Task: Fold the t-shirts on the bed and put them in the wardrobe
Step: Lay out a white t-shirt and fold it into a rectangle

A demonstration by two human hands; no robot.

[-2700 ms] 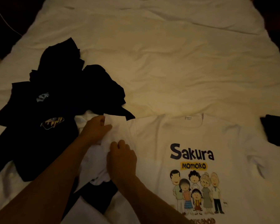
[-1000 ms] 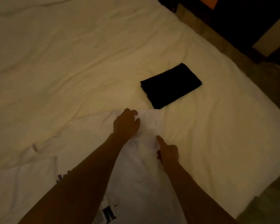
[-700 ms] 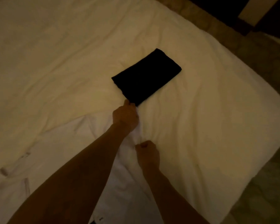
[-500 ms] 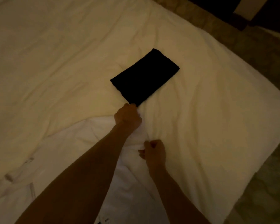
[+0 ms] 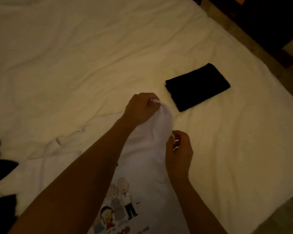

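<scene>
Dim room, cream-sheeted bed (image 5: pixel 91 56), floor at right.
One folded black t-shirt (image 5: pixel 197 86) — one white printed t-shirt (image 5: pixel 149 159), pinched by left hand (image 5: pixel 141 109) and right hand (image 5: pixel 179 149); dark heap (image 5: pixel 0 168), perhaps clothes.

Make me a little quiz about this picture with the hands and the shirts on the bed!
1. True or false: the folded black t-shirt lies on the bed, apart from both hands.
2. Which shirt do the left hand and the right hand grip? A) the white cartoon t-shirt B) the folded black one C) none
3. Fill in: the printed cartoon figures sit on the part of the white shirt that is ____ the person than the hands are.

Key: 1 true. 2 A: both hands pinch its right sleeve end, lifted off the bed. 3 nearer to.
</scene>
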